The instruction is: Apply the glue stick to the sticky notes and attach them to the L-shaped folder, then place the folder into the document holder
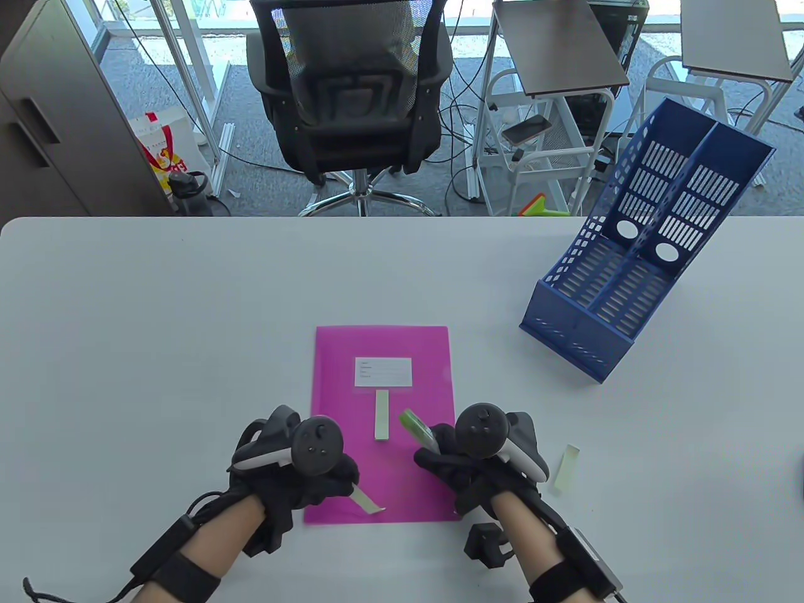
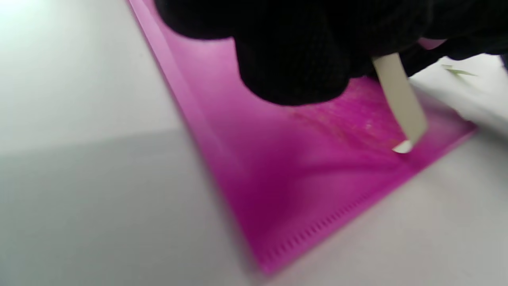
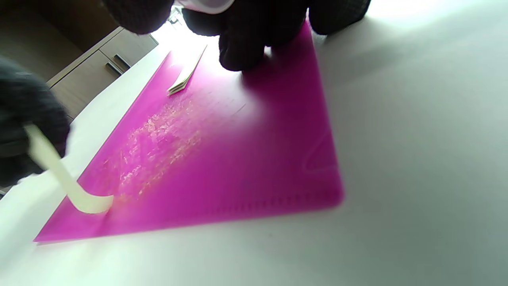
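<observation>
Nearest the onlooker, the left hand (image 1: pixel 295 468) pinches one end of a pale, narrow paper sticky-note strip (image 1: pixel 366 500) between its fingers (image 2: pixel 293 75). The strip's free end curls down onto the near part of the flat magenta plastic L-shaped folder (image 1: pixel 383 483), close to the folder's near edge. The right hand (image 1: pixel 471 461), over the folder's near right corner, grips a green-capped glue stick (image 1: pixel 416 428), its tip pointing toward the folder's middle.

Judgement: gluing the held strip is the step in hand. Support it flat on the folder, pinned by its end, and stroke the glue away from the pinching fingers so the strip does not buckle. A rough glue smear (image 3: pixel 158 147) already marks the folder near the strip.

Further in, another pale strip (image 1: pixel 381 423) lies below the folder's white label (image 1: pixel 383 371). A third strip (image 1: pixel 566 467) lies on the white bench (image 1: pixel 157 326), right of the folder. The blue slotted plastic document holder (image 1: pixel 634 251) stands beyond, well apart.
</observation>
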`<state>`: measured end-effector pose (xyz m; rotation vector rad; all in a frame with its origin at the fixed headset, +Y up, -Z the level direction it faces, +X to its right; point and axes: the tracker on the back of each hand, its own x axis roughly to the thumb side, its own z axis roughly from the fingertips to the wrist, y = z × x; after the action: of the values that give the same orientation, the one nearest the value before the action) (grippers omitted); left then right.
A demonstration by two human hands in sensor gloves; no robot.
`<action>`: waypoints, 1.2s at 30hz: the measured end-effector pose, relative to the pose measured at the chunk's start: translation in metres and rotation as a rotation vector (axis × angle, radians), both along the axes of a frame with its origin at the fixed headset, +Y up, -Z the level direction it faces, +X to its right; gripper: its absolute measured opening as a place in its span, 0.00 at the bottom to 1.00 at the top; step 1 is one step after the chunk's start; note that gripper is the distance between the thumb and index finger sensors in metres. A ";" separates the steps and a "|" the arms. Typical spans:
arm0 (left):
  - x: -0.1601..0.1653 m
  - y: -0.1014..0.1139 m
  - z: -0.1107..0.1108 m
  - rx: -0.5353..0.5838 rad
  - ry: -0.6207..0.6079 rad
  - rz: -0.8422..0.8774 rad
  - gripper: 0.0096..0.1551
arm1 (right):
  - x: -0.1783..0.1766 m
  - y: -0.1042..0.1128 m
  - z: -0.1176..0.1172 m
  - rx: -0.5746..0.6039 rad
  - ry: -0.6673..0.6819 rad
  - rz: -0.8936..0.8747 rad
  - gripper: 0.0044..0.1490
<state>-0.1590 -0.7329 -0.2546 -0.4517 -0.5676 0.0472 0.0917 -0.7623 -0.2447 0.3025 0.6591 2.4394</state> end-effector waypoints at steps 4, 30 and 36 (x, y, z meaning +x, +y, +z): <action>0.006 -0.018 -0.014 0.020 0.078 -0.131 0.17 | -0.001 0.000 0.000 0.005 0.001 0.004 0.31; 0.004 -0.026 -0.018 -0.022 0.131 -0.095 0.17 | -0.101 0.062 0.035 0.433 0.449 0.350 0.30; -0.004 -0.029 -0.022 -0.076 0.157 -0.030 0.16 | -0.125 0.054 0.033 0.428 0.530 0.512 0.31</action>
<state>-0.1630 -0.7618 -0.2762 -0.5258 -0.4057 0.0750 -0.0335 -0.7082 -0.2113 1.0963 0.4509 3.0105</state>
